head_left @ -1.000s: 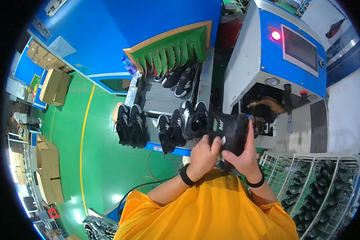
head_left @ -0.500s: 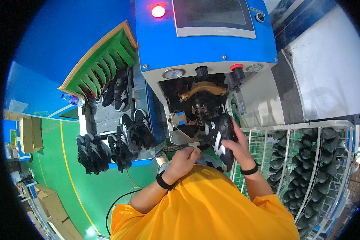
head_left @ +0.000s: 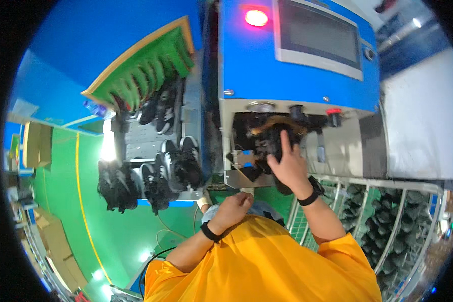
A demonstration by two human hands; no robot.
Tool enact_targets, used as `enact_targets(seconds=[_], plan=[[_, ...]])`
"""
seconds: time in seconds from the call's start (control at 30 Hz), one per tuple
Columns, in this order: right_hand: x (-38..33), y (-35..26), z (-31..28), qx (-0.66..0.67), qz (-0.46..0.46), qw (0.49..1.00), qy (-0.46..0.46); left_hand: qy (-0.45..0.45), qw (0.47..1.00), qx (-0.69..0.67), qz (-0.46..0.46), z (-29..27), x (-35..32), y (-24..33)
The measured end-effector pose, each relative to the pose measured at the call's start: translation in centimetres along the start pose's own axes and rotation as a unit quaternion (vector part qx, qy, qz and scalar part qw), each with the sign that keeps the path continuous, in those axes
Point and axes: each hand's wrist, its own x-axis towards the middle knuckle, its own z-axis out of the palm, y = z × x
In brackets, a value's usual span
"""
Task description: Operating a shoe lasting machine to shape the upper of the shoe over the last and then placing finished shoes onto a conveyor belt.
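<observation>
Shoe [head_left: 275,143] is moving deeper into the blue machine [head_left: 251,60], seemingly being seated, right hand [head_left: 290,168] spreading wide against it, left hand [head_left: 232,209] curling into a loose fist.

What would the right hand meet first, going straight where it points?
Past the black shoe beneath it, the right hand would probably meet the curved tan piece in the machine; depth is unclear.

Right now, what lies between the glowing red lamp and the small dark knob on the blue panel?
In the head view, a pale-framed dark rectangular screen lies there.
</observation>
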Motion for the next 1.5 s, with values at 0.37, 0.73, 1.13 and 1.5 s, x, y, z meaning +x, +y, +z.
enact_targets(seconds=[0.37, 0.73, 1.13, 1.5], plan=[[0.7, 0.6, 2.2, -0.074, -0.042, 0.991, 0.103, 0.019, 0.998, 0.019, 0.051, -0.7, 1.4, -4.5], [-8.0, 2.1, 4.2, 0.004, -0.112, 0.958, 0.266, -0.156, 0.948, -0.278, -0.022, -0.4, 3.2, 1.7], [-11.0, 2.6, 5.4, 0.656, 0.104, 0.745, 0.065, -0.318, 0.847, -0.382, -0.190, 2.6, 2.1, -3.5], [-25.9, 7.6, 4.1, 0.780, 0.203, 0.560, 0.192, -0.245, 0.928, -0.245, -0.135, -2.7, -0.1, -3.8]])
